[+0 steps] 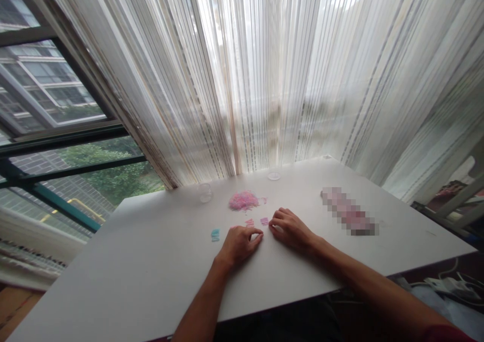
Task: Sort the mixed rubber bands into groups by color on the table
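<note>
My left hand (240, 243) rests on the white table (151, 261), thumb and forefinger tips together; whatever lies between them is too small to make out. Just right of it, my right hand (289, 227) has its fingers curled in a pinch beside a small purple patch of thin strips (264, 221). A small pink patch of strips (249, 223) lies just beyond my left fingers. Left of that hand is a blue patch of strips (215, 235). Farther back sits a loose heap of pink and purple strips (243, 201).
A clear cup (205, 194) stands at the back left, and a clear round dish or lid (274, 176) lies near the back edge. To the right is a long pinkish object (348, 212), blurred out by pixels. Striped sheer curtains (272, 79) hang behind the table.
</note>
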A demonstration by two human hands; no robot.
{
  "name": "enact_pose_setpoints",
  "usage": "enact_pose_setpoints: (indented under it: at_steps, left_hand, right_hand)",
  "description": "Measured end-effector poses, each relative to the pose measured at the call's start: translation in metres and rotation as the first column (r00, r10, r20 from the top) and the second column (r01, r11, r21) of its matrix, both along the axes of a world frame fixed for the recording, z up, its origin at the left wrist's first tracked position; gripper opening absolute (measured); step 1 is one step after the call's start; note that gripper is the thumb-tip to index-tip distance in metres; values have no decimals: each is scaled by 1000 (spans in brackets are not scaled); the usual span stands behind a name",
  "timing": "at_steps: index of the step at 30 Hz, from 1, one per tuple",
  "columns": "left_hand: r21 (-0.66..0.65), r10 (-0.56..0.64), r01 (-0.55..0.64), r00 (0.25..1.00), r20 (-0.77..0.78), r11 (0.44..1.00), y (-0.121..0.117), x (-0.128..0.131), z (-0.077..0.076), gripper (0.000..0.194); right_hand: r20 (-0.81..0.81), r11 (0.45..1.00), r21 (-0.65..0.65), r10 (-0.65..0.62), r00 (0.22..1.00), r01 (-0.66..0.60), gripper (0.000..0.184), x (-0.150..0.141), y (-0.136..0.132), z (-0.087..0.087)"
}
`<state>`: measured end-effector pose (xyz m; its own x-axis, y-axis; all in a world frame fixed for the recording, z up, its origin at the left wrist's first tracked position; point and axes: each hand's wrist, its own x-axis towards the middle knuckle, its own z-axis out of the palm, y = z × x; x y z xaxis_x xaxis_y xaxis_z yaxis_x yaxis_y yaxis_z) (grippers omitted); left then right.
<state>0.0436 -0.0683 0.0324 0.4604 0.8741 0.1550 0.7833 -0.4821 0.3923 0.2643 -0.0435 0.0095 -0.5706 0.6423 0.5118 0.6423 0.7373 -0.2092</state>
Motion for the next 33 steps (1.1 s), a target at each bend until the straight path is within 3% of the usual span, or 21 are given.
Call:
enact_pose_setpoints:
  at_steps: [12,17,20,23,26,29,33]
  left_hand:
    - [1,3,-3,1000,30,1000,2,-1,-1,26]
    - [20,27,-28,998,51,999,0,-2,3,26]
    - [0,51,-51,997,56,999,3,-8,12,26]
    - [-64,44,-45,999,-29,997,18,-21,28,26]
    - [-86,29,-41,990,-135,995,47,-37,44,26]
    - [-70,72,-88,977,-202,994,79,-52,51,28]
    - [-113,81,-100,983,-163,989,105,-64,46,40]
  right_hand:
    - [-14,1000,15,-1,1000,1,12,0,2,-1]
    - [-179,1000,21,-8,984,12,12,5,5,0]
    - [-326,994,-94,-82,942,54,13,10,10,7]
    - [-367,950,-295,-213,905,103,16,19,24,17]
    - [-305,882,-465,-245,920,81,20,27,46,25]
    - [-261,845,-524,-283,923,110,22,31,71,26]
    - [-309,825,-536,-390,868,180,27,29,91,16]
